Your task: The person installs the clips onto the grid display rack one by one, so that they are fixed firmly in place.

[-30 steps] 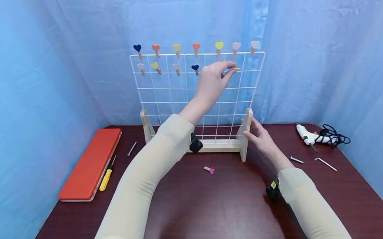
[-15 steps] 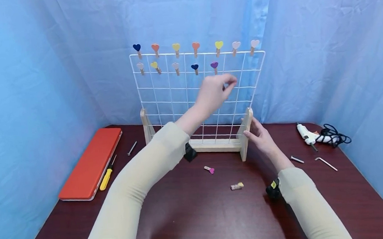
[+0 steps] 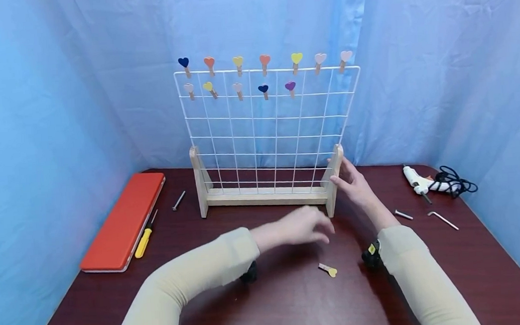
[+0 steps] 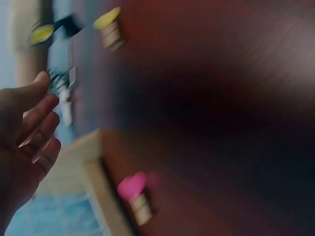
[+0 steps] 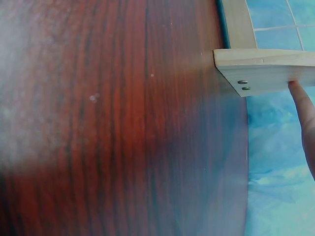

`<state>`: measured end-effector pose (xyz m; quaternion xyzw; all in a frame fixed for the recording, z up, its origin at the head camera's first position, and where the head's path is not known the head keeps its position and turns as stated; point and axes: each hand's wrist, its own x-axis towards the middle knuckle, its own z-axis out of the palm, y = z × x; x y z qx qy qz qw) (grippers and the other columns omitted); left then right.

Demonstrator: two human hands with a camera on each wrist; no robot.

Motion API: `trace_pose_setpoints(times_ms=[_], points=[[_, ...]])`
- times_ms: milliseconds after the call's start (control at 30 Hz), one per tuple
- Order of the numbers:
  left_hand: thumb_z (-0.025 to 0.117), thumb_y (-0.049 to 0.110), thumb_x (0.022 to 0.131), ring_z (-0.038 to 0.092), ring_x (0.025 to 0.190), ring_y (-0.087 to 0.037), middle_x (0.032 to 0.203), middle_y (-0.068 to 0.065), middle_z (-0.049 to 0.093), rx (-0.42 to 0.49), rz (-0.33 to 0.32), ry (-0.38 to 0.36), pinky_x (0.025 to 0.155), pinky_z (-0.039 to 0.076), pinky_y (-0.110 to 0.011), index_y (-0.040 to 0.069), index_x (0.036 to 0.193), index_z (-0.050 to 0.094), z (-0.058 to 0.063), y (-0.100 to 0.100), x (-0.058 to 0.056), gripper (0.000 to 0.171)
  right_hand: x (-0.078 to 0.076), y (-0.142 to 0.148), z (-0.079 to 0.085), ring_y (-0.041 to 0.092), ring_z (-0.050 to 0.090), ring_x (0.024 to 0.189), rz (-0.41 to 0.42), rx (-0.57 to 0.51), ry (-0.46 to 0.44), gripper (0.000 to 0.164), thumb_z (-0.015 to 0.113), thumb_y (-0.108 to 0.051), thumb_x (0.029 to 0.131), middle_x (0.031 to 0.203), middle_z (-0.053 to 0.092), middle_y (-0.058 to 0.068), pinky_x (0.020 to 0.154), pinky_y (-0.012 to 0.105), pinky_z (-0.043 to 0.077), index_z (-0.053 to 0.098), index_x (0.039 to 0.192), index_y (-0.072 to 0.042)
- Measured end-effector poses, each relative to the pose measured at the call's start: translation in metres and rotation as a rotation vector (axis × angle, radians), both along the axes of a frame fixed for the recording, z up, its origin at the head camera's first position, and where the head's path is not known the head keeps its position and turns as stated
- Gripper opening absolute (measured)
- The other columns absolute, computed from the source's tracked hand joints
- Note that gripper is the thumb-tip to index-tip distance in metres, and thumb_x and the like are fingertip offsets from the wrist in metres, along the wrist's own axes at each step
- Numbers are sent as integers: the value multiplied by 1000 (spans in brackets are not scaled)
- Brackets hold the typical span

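A white wire grid rack (image 3: 263, 117) on a wooden stand (image 3: 267, 198) bears heart-topped clothespins in two rows along its top; a purple heart clothespin (image 3: 290, 87) ends the second row. My left hand (image 3: 304, 225) hangs in front of the stand, fingers loosely bent and holding nothing. A yellow heart clothespin (image 3: 332, 272) lies on the table near it. The left wrist view shows a pink heart clothespin (image 4: 132, 186), which my left hand hides in the head view. My right hand (image 3: 354, 185) grips the stand's right upright (image 3: 333, 190), thumb against its outer face.
On the left lie a red case (image 3: 124, 222), a yellow-handled screwdriver (image 3: 144, 242) and a bolt (image 3: 178, 201). At the right are a glue gun (image 3: 424, 183) with its black cord, another bolt (image 3: 403, 215) and a hex key (image 3: 443, 220). Blue curtains (image 3: 259, 21) surround the dark table.
The yellow clothespin has dropped from the left hand at the grid down to the table. My left hand has come down empty over the table. The right hand stays at the upright.
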<state>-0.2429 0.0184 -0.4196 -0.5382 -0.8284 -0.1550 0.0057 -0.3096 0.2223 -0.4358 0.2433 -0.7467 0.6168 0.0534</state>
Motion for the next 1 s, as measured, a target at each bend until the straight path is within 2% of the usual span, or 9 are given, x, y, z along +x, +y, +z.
trace_pose_setpoints(times_ms=[100, 200, 367, 600, 733, 800, 933, 1000], points=[[68, 32, 78, 54, 82, 3, 90, 13, 65, -46, -99, -57, 75, 37, -8, 19, 99, 68, -20, 6, 12, 24, 1, -1, 1, 38, 32, 123, -2, 2, -7, 64, 50, -1, 89, 138, 38, 8, 83, 16, 43, 20, 143, -18], [68, 31, 77, 53, 76, 7, 87, 13, 65, -71, -158, -112, 70, 36, -4, 19, 98, 67, -33, 11, 21, 24, 2, -1, 3, 38, 33, 123, -5, 5, -8, 64, 50, -2, 89, 139, 38, 8, 82, 16, 43, 20, 142, -20], [68, 34, 76, 50, 69, 7, 80, 14, 60, -104, -163, -135, 64, 35, -3, 22, 91, 69, -40, 15, 27, 19, 2, -1, 3, 36, 33, 123, -10, 7, -5, 64, 50, -2, 89, 139, 37, 9, 84, 15, 42, 21, 142, -22], [66, 33, 78, 46, 63, 12, 72, 19, 59, -111, -165, -135, 60, 35, -3, 24, 81, 69, -42, 12, 26, 9, 2, 0, 2, 29, 34, 125, -24, 29, -3, 63, 50, -5, 89, 139, 38, 7, 87, 14, 40, 22, 142, -23], [67, 29, 78, 48, 60, 12, 67, 18, 60, -89, -117, -171, 60, 36, -4, 22, 80, 68, -34, 4, 23, 7, 1, 0, 0, 31, 34, 125, -13, 17, 1, 63, 50, -5, 89, 139, 38, 7, 87, 14, 40, 21, 142, -21], [67, 26, 79, 50, 57, 11, 63, 16, 61, -63, -83, -200, 59, 38, -4, 21, 80, 68, -25, -1, 20, 5, 2, -1, 0, 33, 34, 125, -7, 9, 5, 63, 50, -4, 89, 138, 38, 9, 86, 15, 40, 21, 142, -20], [66, 22, 81, 55, 57, 7, 60, 10, 62, 28, -6, -262, 60, 41, -5, 16, 84, 67, 0, -11, 7, 8, 3, -1, 1, 34, 34, 124, -3, -7, 0, 63, 50, -2, 89, 138, 39, 10, 86, 15, 40, 21, 142, -18], [66, 22, 80, 56, 61, 7, 62, 10, 63, 80, 32, -259, 63, 43, -6, 13, 87, 67, 15, -16, -1, 10, 3, -1, 1, 34, 34, 123, -4, -4, -1, 62, 50, -2, 89, 138, 39, 10, 87, 15, 40, 21, 142, -16]])
